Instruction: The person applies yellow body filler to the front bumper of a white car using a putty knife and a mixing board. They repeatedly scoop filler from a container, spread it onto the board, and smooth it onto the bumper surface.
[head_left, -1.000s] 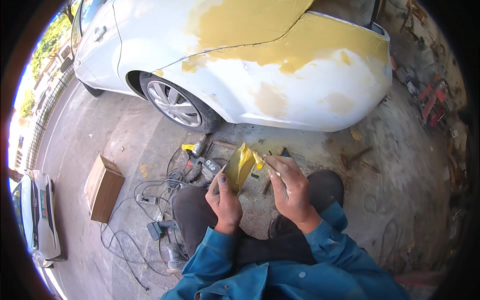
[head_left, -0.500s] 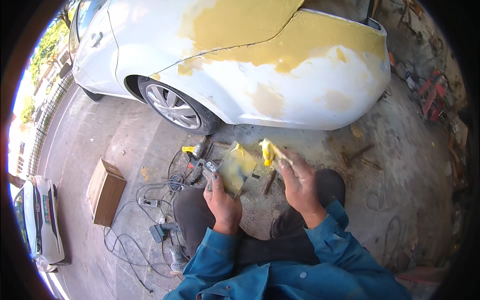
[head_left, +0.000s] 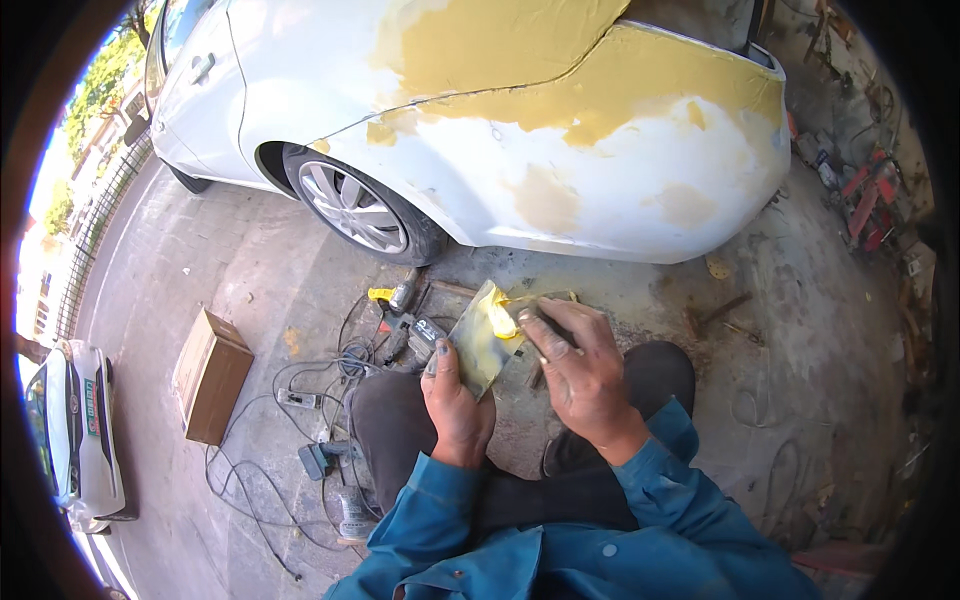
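Some creamy yellow paste (head_left: 499, 314) clumps on a flat, smeared plate (head_left: 480, 364)

The paste (head_left: 501, 316) was bright yellow with pale cream streaks; the cloudy grey-green plate (head_left: 482, 360) was smeared dull yellow. Mustard patches (head_left: 490, 50) and fainter beige blotches (head_left: 545, 200) mottled the white car (head_left: 450, 165). The wheel (head_left: 350, 207) was silver, the tyre (head_left: 428, 240) black, the box (head_left: 220, 385) brown, the sleeves (head_left: 430, 510) teal blue, the trousers (head_left: 388, 435) charcoal.

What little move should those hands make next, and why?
Probably fold the paste over on the plate: its yellow looks uneven, pale beside bright, with the left hand holding the plate and the right hand close to the paste.
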